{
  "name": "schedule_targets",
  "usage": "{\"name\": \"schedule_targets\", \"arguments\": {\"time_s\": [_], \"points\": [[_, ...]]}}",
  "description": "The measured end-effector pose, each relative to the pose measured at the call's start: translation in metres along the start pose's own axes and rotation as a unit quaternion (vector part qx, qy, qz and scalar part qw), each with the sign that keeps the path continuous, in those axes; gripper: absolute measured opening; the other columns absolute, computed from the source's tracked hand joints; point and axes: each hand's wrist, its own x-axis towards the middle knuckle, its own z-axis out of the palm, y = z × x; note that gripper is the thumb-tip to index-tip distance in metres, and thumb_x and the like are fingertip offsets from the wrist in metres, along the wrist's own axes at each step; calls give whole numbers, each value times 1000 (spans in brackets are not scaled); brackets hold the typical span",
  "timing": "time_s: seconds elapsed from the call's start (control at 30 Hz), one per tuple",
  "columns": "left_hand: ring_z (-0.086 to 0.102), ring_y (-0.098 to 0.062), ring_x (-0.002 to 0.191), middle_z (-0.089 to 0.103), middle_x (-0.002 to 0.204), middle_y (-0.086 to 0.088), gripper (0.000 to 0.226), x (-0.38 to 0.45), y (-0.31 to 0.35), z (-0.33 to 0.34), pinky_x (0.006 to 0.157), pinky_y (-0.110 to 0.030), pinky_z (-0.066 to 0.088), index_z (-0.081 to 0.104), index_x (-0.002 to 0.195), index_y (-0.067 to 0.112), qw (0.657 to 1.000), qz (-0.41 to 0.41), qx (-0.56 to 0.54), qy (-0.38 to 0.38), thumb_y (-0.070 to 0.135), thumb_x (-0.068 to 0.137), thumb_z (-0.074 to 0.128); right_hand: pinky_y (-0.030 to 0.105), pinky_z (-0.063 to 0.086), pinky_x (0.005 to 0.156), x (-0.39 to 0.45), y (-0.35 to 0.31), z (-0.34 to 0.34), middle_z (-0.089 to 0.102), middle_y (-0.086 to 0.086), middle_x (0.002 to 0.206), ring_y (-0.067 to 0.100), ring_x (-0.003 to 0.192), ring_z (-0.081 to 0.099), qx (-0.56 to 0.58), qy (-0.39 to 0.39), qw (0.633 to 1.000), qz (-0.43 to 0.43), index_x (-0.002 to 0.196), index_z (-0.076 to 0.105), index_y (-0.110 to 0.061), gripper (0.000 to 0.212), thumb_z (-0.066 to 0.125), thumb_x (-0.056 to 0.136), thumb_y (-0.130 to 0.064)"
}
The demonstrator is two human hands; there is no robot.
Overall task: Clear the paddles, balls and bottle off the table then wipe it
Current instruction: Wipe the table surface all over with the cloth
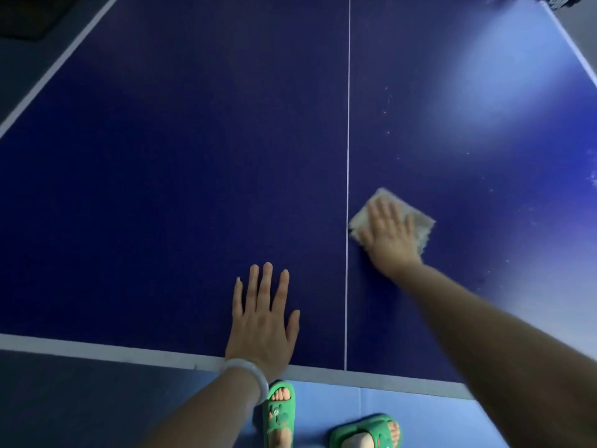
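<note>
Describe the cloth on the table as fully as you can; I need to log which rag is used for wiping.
The cloth is a pale grey-beige rag of soft, fuzzy-looking fabric, roughly square and turned like a diamond, with slightly ragged edges. It lies flat on the dark blue table, just right of the white centre line. The right hand presses on it with straight, spread fingers, covering its near-left part. It looks slightly blurred. No print or label shows.

Person, head view, lower part of the frame. Both forearms bare, no sleeves visible. Left wrist: one smooth, pale, translucent bangle [250,376]. Feet: pair of green open-toe slide sandals, left [278,413] and right [366,431], each with a moulded cartoon figure on the strap.
</note>
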Motion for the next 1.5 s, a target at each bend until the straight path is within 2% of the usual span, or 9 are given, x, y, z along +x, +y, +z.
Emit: {"name": "schedule_targets", "arguments": {"time_s": [0.1,0.17,0.33,0.53,0.77,0.97,1.1,1.37,1.5], "points": [[17,-35,148,23,159,-15,66,0,-1,0,117,-58,22,25,154,15,1000,-1,2,1,48,97,22,49,-10,120,-10,24,-3,-13,1,164,20,150,-17,65,17,984,167,156,-6,-22,64,17,103,-49],[16,-35,149,22,160,-16,66,1,-1,0,116,-59,22,23,154,15,1000,-1,-1,-3,49,97,22,49,-10,120,-38,1,15,-15,2,163,20,149,-19,60,53,981,177,156,-7,-21,64,13,102,-49],[15,-36,149,21,160,-16,66,1,-1,2,116,-59,21,24,154,14,1000,3,-5,-2,48,97,22,42,-9,122,-98,-24,40,-5,-5,163,14,150,-14,2,72,991,-114,157,2,-25,62,19,103,-49],[16,-35,149,24,159,-16,66,0,-1,3,117,-59,19,25,153,14,1000,5,0,-1,49,97,21,48,-8,120,-81,21,21,-10,0,164,19,150,-14,77,80,963,246,157,-1,-21,62,17,103,-45],[12,-34,150,21,160,-16,67,1,0,0,117,-58,18,22,154,15,1000,-4,2,-12,49,97,20,47,6,122,-140,3,43,7,-2,163,17,151,-2,3,64,989,-133,156,13,-22,62,20,101,-49],[16,-36,148,24,158,-17,66,0,2,-3,118,-58,17,23,153,15,1000,0,11,-19,49,97,16,42,-10,121,-147,62,32,-8,-4,164,14,149,-15,64,62,983,164,157,2,-25,62,20,102,-47],[6,-35,150,15,161,-17,62,7,18,-7,121,-55,9,21,155,13,998,-50,-20,-39,44,101,25,43,-11,121,-158,37,35,-12,-3,162,15,147,-21,56,65,989,119,155,-5,-24,61,21,104,-43],[-8,-33,150,-4,162,-17,65,41,137,-9,122,-47,-1,10,156,15,980,-130,-147,-21,44,102,30,46,13,120,-206,70,51,11,-7,164,16,152,6,25,64,991,-114,157,16,-26,57,30,103,-42],[-14,-35,149,-12,161,-20,74,43,167,4,120,-52,-4,-1,156,9,974,-189,-125,-11,50,100,25,47,12,121,-202,146,36,16,-6,162,17,151,12,27,86,996,23,155,23,-24,60,24,98,-45]]}}
